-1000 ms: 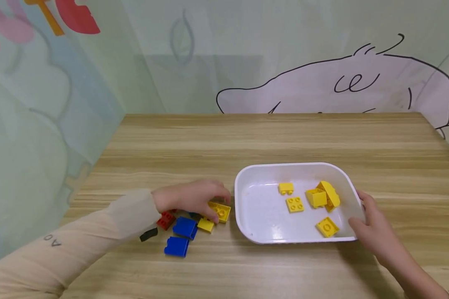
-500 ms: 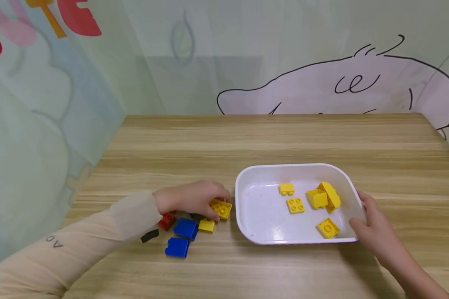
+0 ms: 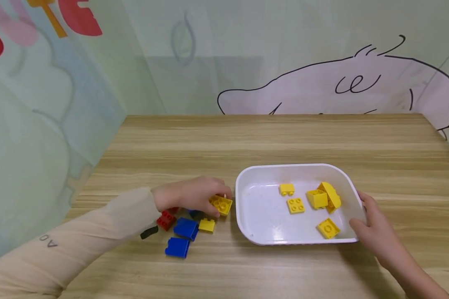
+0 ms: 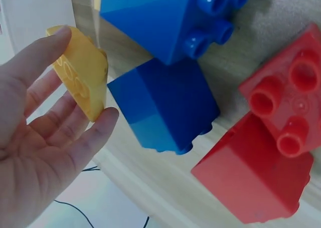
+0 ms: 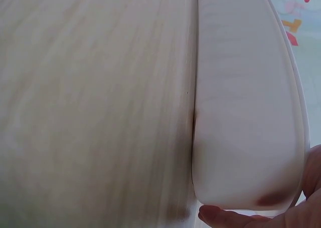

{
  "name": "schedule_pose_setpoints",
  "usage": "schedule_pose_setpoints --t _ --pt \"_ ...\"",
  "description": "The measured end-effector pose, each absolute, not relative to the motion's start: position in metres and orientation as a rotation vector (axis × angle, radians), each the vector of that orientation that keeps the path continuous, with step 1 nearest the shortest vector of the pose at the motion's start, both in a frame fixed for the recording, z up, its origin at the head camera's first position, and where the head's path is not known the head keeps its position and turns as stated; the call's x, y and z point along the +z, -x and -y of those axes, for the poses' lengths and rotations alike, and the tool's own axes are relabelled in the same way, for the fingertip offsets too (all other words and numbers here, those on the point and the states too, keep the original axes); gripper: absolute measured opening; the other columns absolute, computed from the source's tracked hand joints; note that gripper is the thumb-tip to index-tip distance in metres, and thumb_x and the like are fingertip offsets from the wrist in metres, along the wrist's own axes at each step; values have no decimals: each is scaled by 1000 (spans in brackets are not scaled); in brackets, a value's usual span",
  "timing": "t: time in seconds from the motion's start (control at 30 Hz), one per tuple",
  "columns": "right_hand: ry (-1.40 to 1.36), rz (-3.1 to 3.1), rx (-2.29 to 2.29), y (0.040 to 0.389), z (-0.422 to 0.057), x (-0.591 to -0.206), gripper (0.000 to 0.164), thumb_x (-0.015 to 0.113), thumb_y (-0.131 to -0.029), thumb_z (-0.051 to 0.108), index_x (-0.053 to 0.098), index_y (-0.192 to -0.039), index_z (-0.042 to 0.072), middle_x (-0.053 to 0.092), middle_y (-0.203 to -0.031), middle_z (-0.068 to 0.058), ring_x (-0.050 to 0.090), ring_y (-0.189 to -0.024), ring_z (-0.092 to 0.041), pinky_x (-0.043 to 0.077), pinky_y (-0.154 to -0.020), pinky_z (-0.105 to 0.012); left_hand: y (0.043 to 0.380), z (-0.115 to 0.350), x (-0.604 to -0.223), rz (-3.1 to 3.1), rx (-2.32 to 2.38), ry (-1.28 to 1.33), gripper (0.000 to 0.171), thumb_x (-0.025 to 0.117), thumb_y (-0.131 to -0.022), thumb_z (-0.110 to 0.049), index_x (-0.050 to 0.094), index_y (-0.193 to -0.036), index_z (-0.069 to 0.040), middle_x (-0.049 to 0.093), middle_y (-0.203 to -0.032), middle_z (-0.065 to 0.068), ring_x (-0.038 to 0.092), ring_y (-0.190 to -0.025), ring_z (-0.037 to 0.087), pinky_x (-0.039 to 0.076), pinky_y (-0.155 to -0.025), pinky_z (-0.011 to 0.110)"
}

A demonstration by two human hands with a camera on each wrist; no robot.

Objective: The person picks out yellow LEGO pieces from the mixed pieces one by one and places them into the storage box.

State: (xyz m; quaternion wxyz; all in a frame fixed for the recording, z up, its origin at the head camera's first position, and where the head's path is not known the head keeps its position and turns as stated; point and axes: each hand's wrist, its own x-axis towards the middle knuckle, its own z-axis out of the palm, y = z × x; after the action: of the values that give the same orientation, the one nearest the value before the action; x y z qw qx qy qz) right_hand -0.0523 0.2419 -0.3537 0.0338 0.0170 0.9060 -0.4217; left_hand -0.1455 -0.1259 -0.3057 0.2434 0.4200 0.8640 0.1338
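My left hand (image 3: 198, 195) pinches a yellow toy building brick (image 3: 223, 205) between thumb and fingertips, just left of the white plastic tub (image 3: 262, 214). In the left wrist view, the yellow brick (image 4: 83, 70) is tilted, its hollow underside turned toward the palm. A smaller yellow brick (image 3: 207, 225) lies below the fingers, beside two blue bricks (image 3: 177, 247). Red bricks (image 3: 166, 220) sit under the wrist, partly hidden by it. My right hand (image 3: 376, 228) grips the tub's right end, thumb over the rim; the right wrist view shows the tub's outer wall (image 5: 246, 97).
Several yellow bricks (image 3: 295, 205) lie inside the tub, among them a rounded one (image 3: 330, 196) at the right. A small black piece (image 3: 149, 232) lies left of the blue bricks. The wooden table (image 3: 269, 137) meets a wall with painted drawings.
The left fingers have closed on the yellow brick and raised it slightly, away from the smaller yellow one. The right hand and the tub stay in place.
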Motion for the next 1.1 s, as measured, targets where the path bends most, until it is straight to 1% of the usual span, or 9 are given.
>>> schedule_pose_setpoints --t 0.27,0.6,0.83,1.1 --pt "-17 -2832 -1312 52 -243 -357 58 42 -80 -6 16 -131 -10 42 -113 -39 48 -89 -40 47 -65 -44 146 126 -303 -2370 336 -1170 36 68 -75 -23 57 -109 -14 57 -104 -1 49 -89 12 43 -83 31" --pt "-6 -2838 -1307 52 -243 -356 58 42 -80 -6 16 -132 -10 41 -115 -39 47 -91 -42 46 -68 -48 147 123 -292 -2358 270 -1203 34 68 -75 -23 57 -106 -14 59 -107 2 50 -92 15 44 -84 32" --pt "-2 -2836 -1313 53 -243 -357 58 41 -80 -6 16 -132 -10 41 -116 -39 47 -92 -42 46 -68 -48 145 122 -281 -2359 262 -1217 33 68 -75 -22 58 -106 -14 60 -106 2 50 -92 15 43 -84 33" --pt "11 -2851 -1319 53 -244 -358 57 42 -80 -6 17 -131 -10 41 -115 -38 47 -90 -41 47 -66 -46 147 120 -276 -2349 247 -1244 33 68 -75 -22 58 -105 -14 59 -105 1 50 -93 16 43 -84 33"
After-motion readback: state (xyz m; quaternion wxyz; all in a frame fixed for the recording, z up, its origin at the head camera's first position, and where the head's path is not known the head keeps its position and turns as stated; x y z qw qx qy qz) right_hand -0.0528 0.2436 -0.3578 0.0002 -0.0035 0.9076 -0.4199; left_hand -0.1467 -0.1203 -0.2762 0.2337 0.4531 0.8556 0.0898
